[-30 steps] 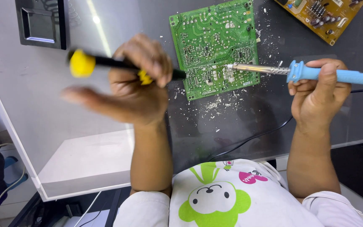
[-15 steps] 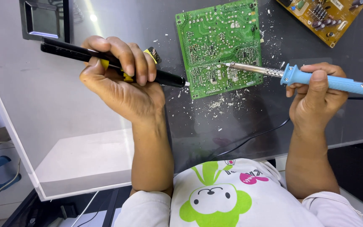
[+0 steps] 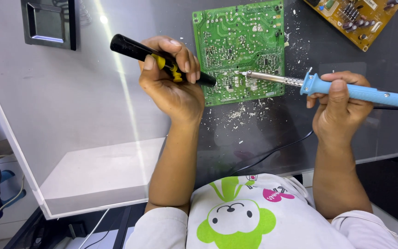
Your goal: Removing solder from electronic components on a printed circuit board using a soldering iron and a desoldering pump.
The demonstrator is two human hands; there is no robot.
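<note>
A green circuit board (image 3: pixel 240 41) lies solder side up on the grey glass-topped table (image 3: pixel 70 101). My left hand (image 3: pixel 171 87) grips a black and yellow desoldering pump (image 3: pixel 134 50), its nozzle resting at the board's lower left edge. My right hand (image 3: pixel 339 108) holds a blue-handled soldering iron (image 3: pixel 355 91). The iron's metal tip touches the board near its lower middle, close to the pump's nozzle.
A second, yellow-brown circuit board (image 3: pixel 355 20) lies at the top right. A black stand (image 3: pixel 49 23) sits at the top left. Solder crumbs (image 3: pixel 245 113) are scattered below the green board. A black cable (image 3: pixel 272 152) runs across the table toward me.
My left hand has swung the pump round so its plunger end points up left and its nozzle has come in to the board. The soldering iron has stayed on the board.
</note>
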